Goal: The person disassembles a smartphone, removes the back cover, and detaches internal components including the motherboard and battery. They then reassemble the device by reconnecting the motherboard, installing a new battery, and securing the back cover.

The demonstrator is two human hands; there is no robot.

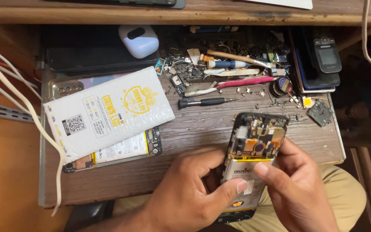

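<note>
Opened smartphone (250,161), back cover off, held over the lap just beyond the near edge of the pull-out wooden tray (194,129), circuit board and pale battery (242,176) exposed. Judged well into disassembly: cover already removed, board, camera module and battery still seated in the frame, so most internal work apparently left.

Left hand (190,193): curled around the phone's left side from below, thumb laid across the battery face, fingers hidden behind the frame; closed in a supporting grip on the phone.

Right hand (297,189): closed around the phone's right edge, thumb tip resting on the upper part of the battery just below the yellow strip (whether pressing or merely touching, not discernible).

On the tray: white padded envelope (108,111) with yellow print toward the left edge, lying partly over a second opened phone (125,150); black-handled screwdriver (207,102) near the middle; pink spudger (241,81), tweezers, a blue-handled tool and loose small parts and screws (220,64) along the far edge; small green circuit piece (320,112) near the right edge.

Beyond the far edge: white earbud case (138,41) on a dark slab; stacked handsets (323,56) at the far right corner. White cables (18,107) trailing past the left edge
</note>
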